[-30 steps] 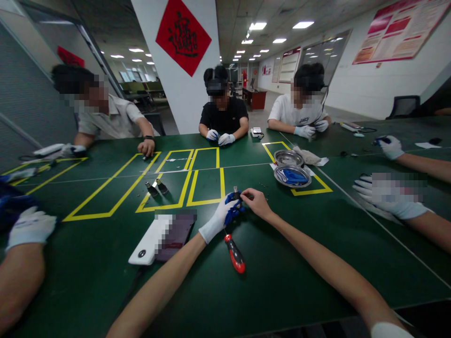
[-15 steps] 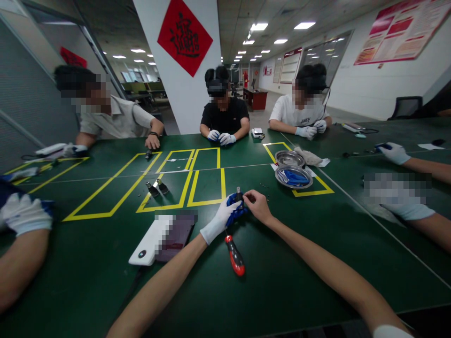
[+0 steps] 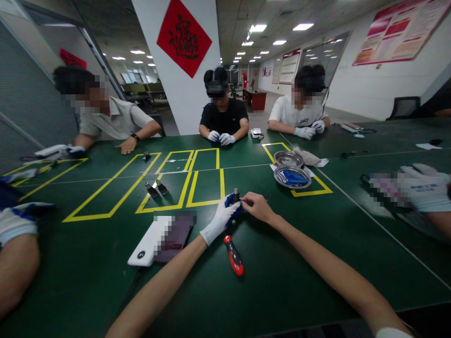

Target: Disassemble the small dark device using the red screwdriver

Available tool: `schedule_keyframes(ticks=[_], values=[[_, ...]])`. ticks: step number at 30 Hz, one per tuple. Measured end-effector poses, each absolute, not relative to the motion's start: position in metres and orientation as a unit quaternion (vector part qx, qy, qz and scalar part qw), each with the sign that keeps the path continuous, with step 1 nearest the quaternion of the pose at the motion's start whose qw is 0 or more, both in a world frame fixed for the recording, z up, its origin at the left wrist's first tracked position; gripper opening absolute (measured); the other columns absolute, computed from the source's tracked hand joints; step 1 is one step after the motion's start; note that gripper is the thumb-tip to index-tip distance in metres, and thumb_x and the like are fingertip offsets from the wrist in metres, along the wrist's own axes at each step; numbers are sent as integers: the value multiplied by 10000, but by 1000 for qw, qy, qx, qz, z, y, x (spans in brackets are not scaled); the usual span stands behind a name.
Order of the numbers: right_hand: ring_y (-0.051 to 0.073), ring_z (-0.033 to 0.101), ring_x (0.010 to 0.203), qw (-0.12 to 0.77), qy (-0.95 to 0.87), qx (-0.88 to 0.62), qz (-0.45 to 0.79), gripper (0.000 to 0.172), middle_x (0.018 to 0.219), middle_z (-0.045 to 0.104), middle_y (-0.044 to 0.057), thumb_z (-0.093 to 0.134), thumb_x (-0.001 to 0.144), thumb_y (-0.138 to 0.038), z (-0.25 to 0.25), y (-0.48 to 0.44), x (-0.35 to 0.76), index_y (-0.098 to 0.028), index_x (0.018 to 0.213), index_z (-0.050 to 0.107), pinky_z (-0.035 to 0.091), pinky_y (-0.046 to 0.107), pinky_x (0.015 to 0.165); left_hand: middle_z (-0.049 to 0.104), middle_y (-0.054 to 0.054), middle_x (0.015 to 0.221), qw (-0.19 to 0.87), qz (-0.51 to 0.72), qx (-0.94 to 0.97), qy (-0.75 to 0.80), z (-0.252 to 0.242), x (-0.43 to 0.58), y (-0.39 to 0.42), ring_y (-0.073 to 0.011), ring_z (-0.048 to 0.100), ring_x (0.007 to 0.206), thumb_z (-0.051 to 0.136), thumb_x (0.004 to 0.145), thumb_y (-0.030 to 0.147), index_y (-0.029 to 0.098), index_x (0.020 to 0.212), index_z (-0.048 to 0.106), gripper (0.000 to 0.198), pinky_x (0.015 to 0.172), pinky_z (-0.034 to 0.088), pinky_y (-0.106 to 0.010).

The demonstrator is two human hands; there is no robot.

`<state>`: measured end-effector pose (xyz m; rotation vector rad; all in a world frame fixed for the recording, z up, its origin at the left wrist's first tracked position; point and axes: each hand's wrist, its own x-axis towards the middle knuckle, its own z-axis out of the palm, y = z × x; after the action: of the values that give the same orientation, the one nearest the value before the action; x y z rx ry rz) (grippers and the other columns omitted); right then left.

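My left hand [image 3: 222, 217], in a white glove with blue fingertips, is closed round a small dark part [image 3: 235, 194] held just above the green table [image 3: 268, 281]. My bare right hand [image 3: 256, 205] pinches at the same part from the right, fingers pressed together. A red and black screwdriver [image 3: 233, 256] lies on the table just below my left hand. Two small dark parts [image 3: 157, 188] sit inside a yellow-taped box to the far left of my hands.
A white power bank and dark phone [image 3: 160, 238] lie left of my forearm. Two metal dishes [image 3: 291, 175], one with a blue item, stand at the right. Several other people sit around the table, with gloved hands at the left edge [image 3: 16, 225] and right edge [image 3: 421, 188].
My hands stay on the small part with only slight shifts. The person at the far left drew an arm back from the taped box. The gloved hands at the right moved.
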<state>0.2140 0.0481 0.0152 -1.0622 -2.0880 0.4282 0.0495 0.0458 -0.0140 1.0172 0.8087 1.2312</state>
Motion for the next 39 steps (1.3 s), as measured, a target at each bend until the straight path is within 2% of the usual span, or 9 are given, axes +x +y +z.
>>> schedule_keyframes(ticks=[4,8,12,16,28,32,34,36,39], values=[[125,606,550,376,-748,-464,289,299,693,678,37,486,888,-342,14,65,225,-134,793,680,459,222,547,624,-119,1088,639,537,417,361,-12,49,45,-205,637,853,753,675,295,161,1157,554,538,810,528,-421],[162,643,756,390,-698,-584,138,232,876,696,75,498,884,-282,21,90,254,-140,926,677,484,262,720,591,-112,1148,653,540,401,348,-8,47,43,-176,630,839,736,698,282,215,1217,500,573,803,539,-426],[203,601,972,237,-713,-658,38,266,1065,642,147,518,886,-239,29,114,268,-107,1085,636,449,304,873,587,-100,1142,659,533,411,336,-8,46,43,-161,633,828,718,722,285,227,1198,490,531,810,537,-423],[250,542,1085,150,-724,-673,18,229,1092,626,170,573,860,-252,33,130,259,-108,1017,658,430,343,916,586,-101,1140,662,530,410,336,-8,46,43,-162,638,829,708,735,297,203,1137,507,459,805,540,-409],[273,618,983,109,-718,-686,34,133,953,663,223,585,831,-138,38,136,251,-73,925,652,467,352,829,578,-135,1174,705,524,354,321,1,46,42,-175,642,844,695,744,264,176,1112,501,425,787,548,-420],[290,603,993,121,-741,-660,28,123,962,653,237,535,830,-107,43,132,246,-65,852,649,457,385,844,597,-121,1147,703,532,347,320,1,47,41,-176,642,823,717,710,238,169,1110,525,449,799,543,-435],[250,602,979,136,-763,-631,29,116,980,657,189,534,835,-134,43,122,239,-97,861,642,460,347,846,614,-121,1117,694,536,353,328,0,48,41,-184,644,827,723,704,252,156,1113,543,457,814,536,-440],[190,614,895,191,-790,-580,54,104,946,665,114,540,839,-173,41,108,230,-133,882,627,476,285,802,633,-120,1083,669,544,373,343,-1,48,41,-195,645,845,730,695,273,145,1119,560,475,833,525,-439],[142,609,720,347,-798,-472,146,106,826,654,45,550,832,-219,34,80,218,-145,882,606,498,245,674,656,-116,1054,598,559,437,372,-2,48,41,-211,637,899,752,658,270,132,1109,589,499,883,493,-429]])
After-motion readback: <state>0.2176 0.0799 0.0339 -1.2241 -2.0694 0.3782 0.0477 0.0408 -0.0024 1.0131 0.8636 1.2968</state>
